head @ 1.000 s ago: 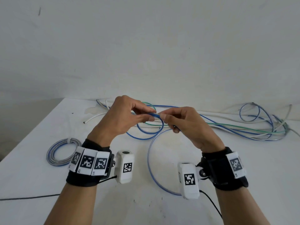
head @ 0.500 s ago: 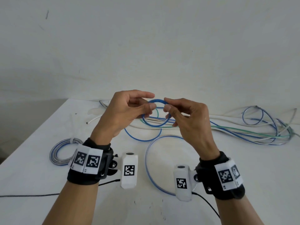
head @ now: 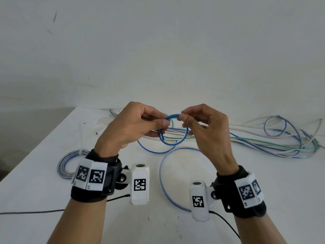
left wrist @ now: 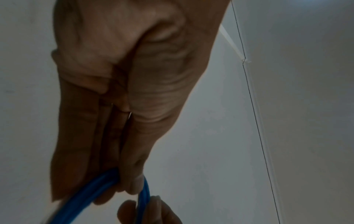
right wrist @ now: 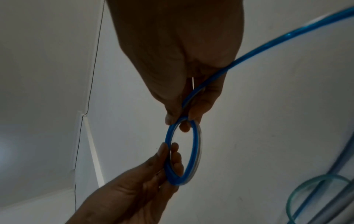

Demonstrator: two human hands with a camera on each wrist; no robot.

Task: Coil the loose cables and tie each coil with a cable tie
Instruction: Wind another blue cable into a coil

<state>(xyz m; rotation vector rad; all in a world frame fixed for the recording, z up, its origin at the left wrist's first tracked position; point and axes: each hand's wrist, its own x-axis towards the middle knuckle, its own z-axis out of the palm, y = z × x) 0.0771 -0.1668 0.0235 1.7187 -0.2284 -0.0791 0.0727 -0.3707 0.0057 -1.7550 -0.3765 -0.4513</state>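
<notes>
Both hands hold a small coil of blue cable [head: 173,131] up above the white table [head: 35,182]. My left hand [head: 140,127] pinches the coil's left side between thumb and fingers; the left wrist view shows the blue cable [left wrist: 91,191] under the thumb. My right hand [head: 198,124] pinches the coil's top right, and in the right wrist view the blue coil [right wrist: 182,153] forms a ring between the two hands. The cable's loose tail [head: 167,182] runs down in a wide arc on the table towards me.
A tied blue-and-white coil [head: 68,161] lies at the left of the table. A tangle of blue, green and white cables [head: 272,143] spreads across the back right. A white cable tie [head: 81,131] lies at the back left. A black wire [head: 31,212] crosses the near edge.
The hands rose from the table with the blue cable and formed it into a small ring. The ring now shows about two turns, and the right hand has shifted to its top.
</notes>
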